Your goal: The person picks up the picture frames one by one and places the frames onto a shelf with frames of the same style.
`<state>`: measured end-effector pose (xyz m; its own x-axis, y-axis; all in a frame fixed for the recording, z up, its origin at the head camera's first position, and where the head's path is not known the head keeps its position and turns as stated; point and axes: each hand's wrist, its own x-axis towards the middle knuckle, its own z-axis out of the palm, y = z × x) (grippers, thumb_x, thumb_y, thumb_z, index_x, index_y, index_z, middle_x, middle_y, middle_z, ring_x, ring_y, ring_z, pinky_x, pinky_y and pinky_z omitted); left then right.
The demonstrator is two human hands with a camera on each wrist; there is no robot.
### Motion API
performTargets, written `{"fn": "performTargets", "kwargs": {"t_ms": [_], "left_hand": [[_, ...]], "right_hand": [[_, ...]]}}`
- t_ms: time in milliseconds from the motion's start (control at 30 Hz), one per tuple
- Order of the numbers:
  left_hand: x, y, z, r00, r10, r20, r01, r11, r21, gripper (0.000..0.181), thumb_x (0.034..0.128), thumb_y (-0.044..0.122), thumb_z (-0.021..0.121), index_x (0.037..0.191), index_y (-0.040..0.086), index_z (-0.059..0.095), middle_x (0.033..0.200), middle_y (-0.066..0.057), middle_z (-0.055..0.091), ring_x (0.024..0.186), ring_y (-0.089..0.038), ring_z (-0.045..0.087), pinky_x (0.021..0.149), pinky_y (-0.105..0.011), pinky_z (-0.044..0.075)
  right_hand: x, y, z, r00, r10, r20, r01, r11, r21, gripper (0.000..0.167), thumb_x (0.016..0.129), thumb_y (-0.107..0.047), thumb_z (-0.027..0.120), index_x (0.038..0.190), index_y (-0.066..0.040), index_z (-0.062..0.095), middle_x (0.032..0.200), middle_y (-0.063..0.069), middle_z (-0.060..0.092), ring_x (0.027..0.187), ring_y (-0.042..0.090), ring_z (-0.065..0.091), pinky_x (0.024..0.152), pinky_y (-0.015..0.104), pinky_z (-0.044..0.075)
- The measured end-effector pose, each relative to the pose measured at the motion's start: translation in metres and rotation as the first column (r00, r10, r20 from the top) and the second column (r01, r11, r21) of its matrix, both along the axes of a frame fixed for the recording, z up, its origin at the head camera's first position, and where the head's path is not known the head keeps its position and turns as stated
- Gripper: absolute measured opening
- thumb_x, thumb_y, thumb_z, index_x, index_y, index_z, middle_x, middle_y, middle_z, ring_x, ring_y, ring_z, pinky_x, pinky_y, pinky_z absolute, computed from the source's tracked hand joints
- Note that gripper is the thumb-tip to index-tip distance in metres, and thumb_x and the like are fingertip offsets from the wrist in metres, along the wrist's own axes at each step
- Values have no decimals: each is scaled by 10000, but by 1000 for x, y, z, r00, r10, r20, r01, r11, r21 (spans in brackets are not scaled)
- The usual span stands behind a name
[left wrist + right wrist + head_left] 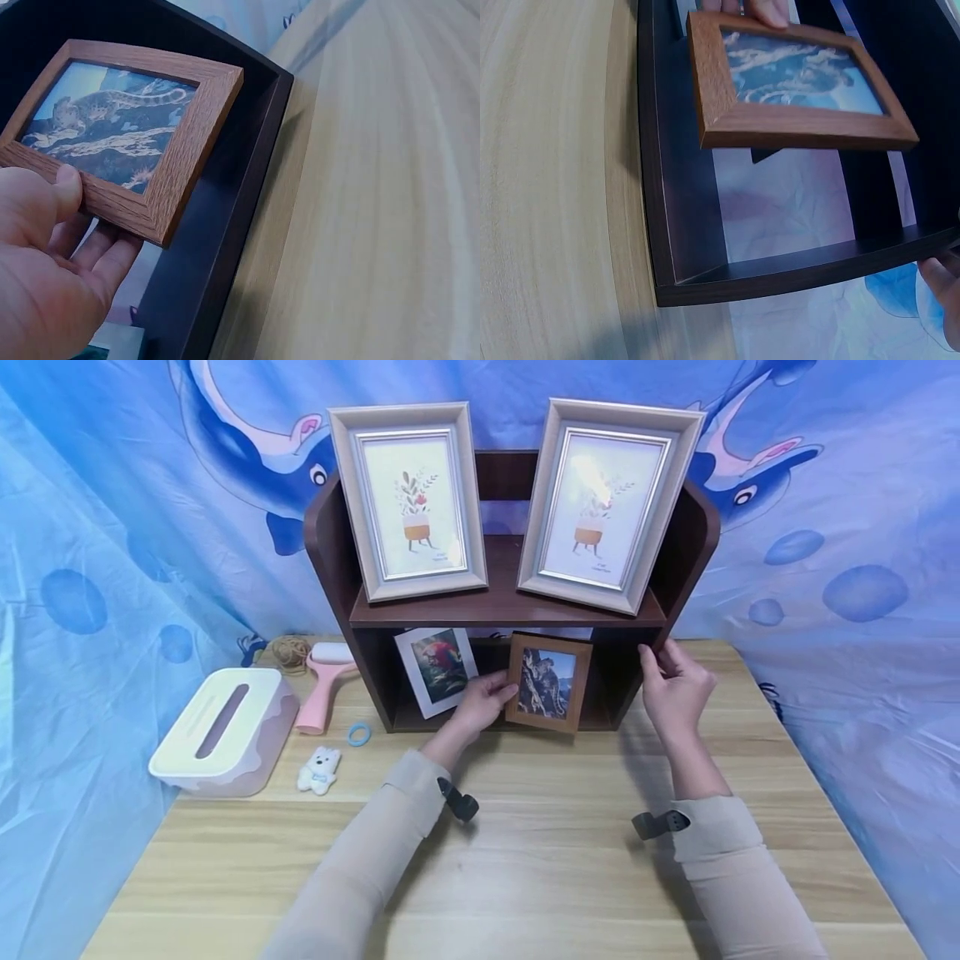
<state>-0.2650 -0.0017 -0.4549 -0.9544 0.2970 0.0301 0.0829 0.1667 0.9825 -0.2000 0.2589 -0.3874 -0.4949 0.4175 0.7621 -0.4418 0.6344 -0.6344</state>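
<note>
My left hand [480, 702] pinches the left edge of a brown wooden picture frame [549, 682], thumb in front and fingers behind. The frame holds a leopard picture and leans slightly at the lower opening of a dark brown shelf [501, 612]. In the left wrist view the thumb [69, 187] presses the wood-grain border. My right hand [678, 689] grips the front edge of the shelf's right side panel between thumb and fingers; the right wrist view shows only part of it. A white picture frame [437, 670] with a parrot picture stands left in the lower compartment.
Two large silver-beige picture frames [408, 502] stand on the upper board. Left of the shelf are a tissue box [225, 727], a pink lint roller [318, 693], a blue ring [358, 734], a white bear figure [318, 770] and a twine ball [290, 653]. Blue curtains surround the wooden table [525, 860].
</note>
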Motion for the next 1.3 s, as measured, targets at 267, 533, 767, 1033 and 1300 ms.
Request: {"fn": "performTargets", "kwargs": {"t_ms": [267,533,767,1033,1300], "left_hand": [[-20,12,-6,999,25,43,-25,1000,-14,393,1029,110,584,1405,-2,569,1341,-179,636,1277,-302,571,1101,-405,456],[-34,23,-17,997,28,75,-24,998,-53,404,1048,148,562,1436,35,554,1389,-147,612,1303,-273,554,1093,-383,464],[-42,29,-21,998,30,48,-29,999,-29,411,1048,144,559,1443,28,542,1424,-151,583,1337,-276,524,1124,-378,430],[-40,26,-20,1000,21,11,-20,997,-69,423,1053,107,535,1468,27,509,1420,-166,582,1318,-280,536,1102,-358,450],[-28,20,-25,998,-24,-57,11,978,-210,427,1022,56,569,1444,11,531,1358,-167,627,1266,-261,575,1060,-341,484]], "right_hand": [[1,-2,0,1000,-8,18,8,1000,-22,174,870,32,756,1042,38,778,931,213,737,835,-196,593,654,-1,464],[2,-6,2,1000,-16,8,16,1000,-14,161,858,74,749,1017,71,769,919,234,724,838,-197,585,643,-4,456],[-2,2,-5,1000,-16,8,16,1000,-4,163,872,-7,773,1033,14,789,925,178,745,841,-182,601,644,6,464],[-4,-1,-6,999,-21,25,22,999,-26,184,865,35,761,1048,41,776,943,215,737,839,-186,595,647,2,458],[1,-4,-1,999,-21,31,22,998,-50,190,875,30,751,1063,41,772,939,221,736,809,-205,587,635,5,451]]}}
